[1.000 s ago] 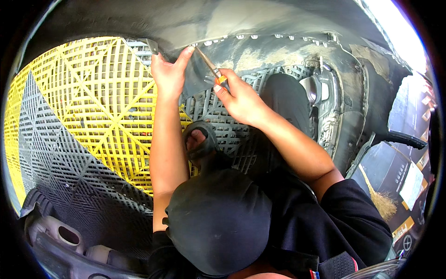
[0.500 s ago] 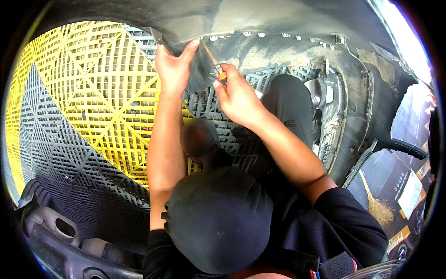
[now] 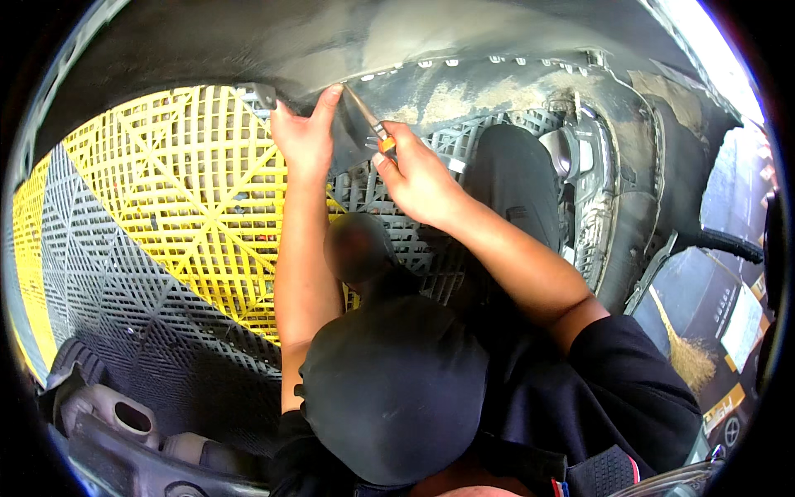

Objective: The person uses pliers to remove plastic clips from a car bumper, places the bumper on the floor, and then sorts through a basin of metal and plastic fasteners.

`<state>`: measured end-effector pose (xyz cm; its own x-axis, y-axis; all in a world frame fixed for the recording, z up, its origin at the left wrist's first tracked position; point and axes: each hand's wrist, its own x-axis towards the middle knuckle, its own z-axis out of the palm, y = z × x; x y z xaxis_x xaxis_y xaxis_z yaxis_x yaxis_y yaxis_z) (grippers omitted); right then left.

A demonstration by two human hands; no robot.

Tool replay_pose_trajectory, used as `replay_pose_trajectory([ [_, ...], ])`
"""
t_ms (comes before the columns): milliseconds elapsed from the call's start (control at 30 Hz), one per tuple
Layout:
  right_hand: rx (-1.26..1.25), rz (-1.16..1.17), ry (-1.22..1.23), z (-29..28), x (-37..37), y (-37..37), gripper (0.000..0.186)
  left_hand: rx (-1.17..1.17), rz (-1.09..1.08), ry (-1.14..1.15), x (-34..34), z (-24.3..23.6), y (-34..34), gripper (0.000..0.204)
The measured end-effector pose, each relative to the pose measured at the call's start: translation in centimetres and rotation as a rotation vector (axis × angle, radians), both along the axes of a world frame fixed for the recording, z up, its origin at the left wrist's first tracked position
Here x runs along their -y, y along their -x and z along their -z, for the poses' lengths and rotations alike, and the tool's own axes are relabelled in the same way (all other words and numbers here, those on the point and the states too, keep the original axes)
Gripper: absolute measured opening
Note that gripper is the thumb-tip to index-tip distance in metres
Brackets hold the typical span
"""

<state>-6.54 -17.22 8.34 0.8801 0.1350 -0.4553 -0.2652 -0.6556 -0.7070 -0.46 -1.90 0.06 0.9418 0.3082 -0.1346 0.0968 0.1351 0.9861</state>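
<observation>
Orange-handled pointed tool [image 3: 363, 108] was in R hand [image 3: 420, 176], fingers closed round it; tip at edge of dark panel [image 3: 480, 31], just beside thumb of L hand [image 3: 305, 141]. L touched panel, thumb spread, other fingertips hidden, couldn't tell grip. Yellow/gray mat [image 3: 211, 214] below; 1 broom [image 3: 690, 362] far R.

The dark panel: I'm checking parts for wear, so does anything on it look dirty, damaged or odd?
Yes. Tan, dirt-like patches smear the dark panel below the row of pale clips, right of the tool in the right hand. They stand out against the darker surface; whether it is damaged underneath, I cannot tell.
</observation>
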Motion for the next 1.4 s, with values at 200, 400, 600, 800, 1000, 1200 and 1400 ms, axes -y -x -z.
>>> replay_pose_trajectory([
  [200, -0.141, 0.062, -0.061, 0.3, 5.0, 2.7, 0.049, -0.115, -0.048, -0.085, -0.2, 0.9, -0.4, 0.069],
  [400, -0.351, 0.579, -0.259, -1.9, 12.6, 2.5, 0.05, 0.006, -0.102, -0.065, 1.1, 0.0, -1.0, 0.067],
  [600, -0.359, 0.623, -0.05, -5.7, 19.6, -2.4, 0.046, 0.033, -0.106, -0.042, 0.8, 1.0, -1.0, 0.064],
  [800, -0.197, 0.636, 0.052, -2.9, 22.8, -2.4, 0.043, 0.036, -0.078, -0.041, 0.6, 1.4, -1.0, 0.06],
  [1000, -0.282, 0.561, 0.078, -4.0, 22.3, -3.2, 0.047, 0.08, -0.08, -0.074, 0.6, 1.1, -1.1, 0.055],
  [1200, -0.233, 0.538, 0.13, -3.9, 22.6, -3.4, 0.05, 0.035, -0.072, -0.071, 0.7, 1.0, -1.2, 0.061],
  [1400, -0.199, 0.484, 0.211, -4.0, 22.4, -3.9, 0.047, 0.033, -0.093, -0.073, 0.9, 1.0, -1.1, 0.061],
])
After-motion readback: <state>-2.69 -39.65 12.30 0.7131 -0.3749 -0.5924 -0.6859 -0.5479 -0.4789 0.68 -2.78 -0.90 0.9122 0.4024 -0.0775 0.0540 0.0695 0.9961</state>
